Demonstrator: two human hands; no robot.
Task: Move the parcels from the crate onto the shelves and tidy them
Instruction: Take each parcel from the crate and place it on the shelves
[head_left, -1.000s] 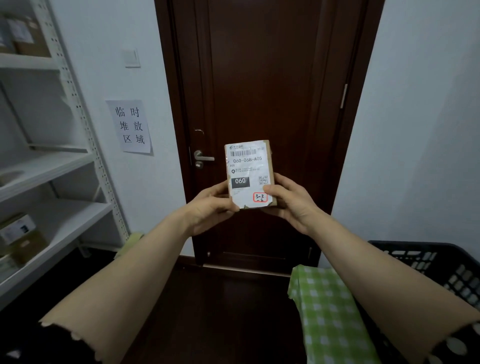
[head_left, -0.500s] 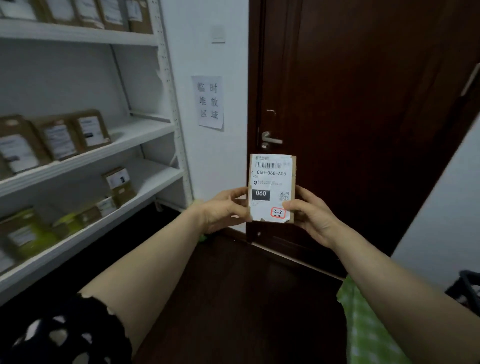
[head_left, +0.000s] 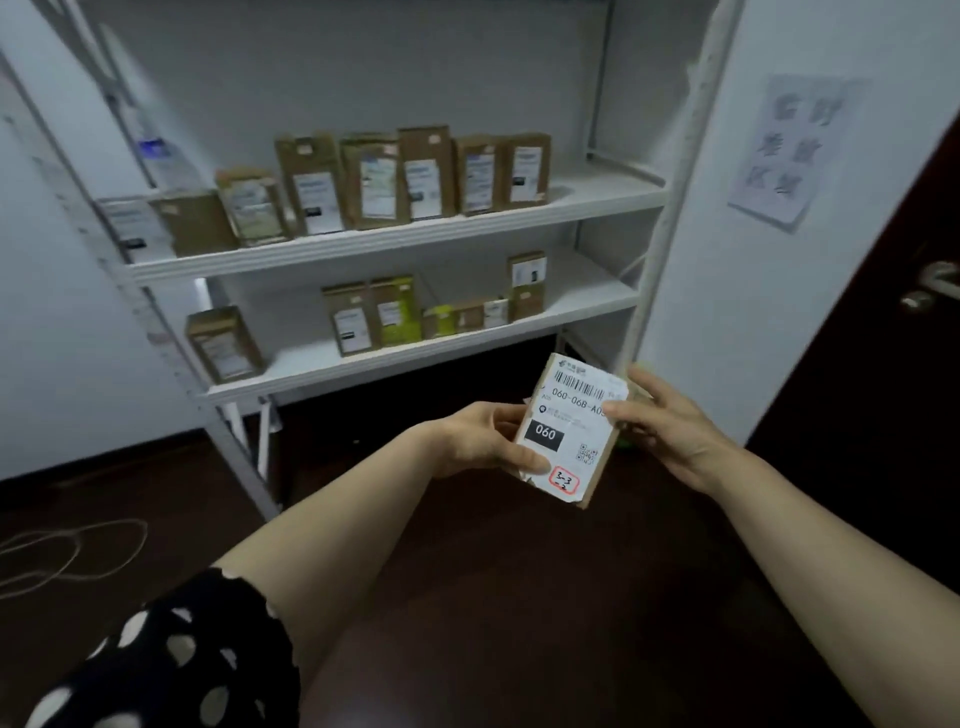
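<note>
Fingers (head_left: 524, 460) of both hands pinch a labelled parcel (head_left: 569, 431) by its edges; the loose grip risks dropping it short of the shelves (head_left: 395, 236) beyond.

The view has swung left from the door (head_left: 883, 415), now a strip at the right edge, onto the shelves (head_left: 395, 240), which fill the middle. The parcel (head_left: 563, 418), upright before, now leans top-right. The right grip (head_left: 670, 428) has slid from its lower edge up to the top right corner. The crate has left view.
</note>
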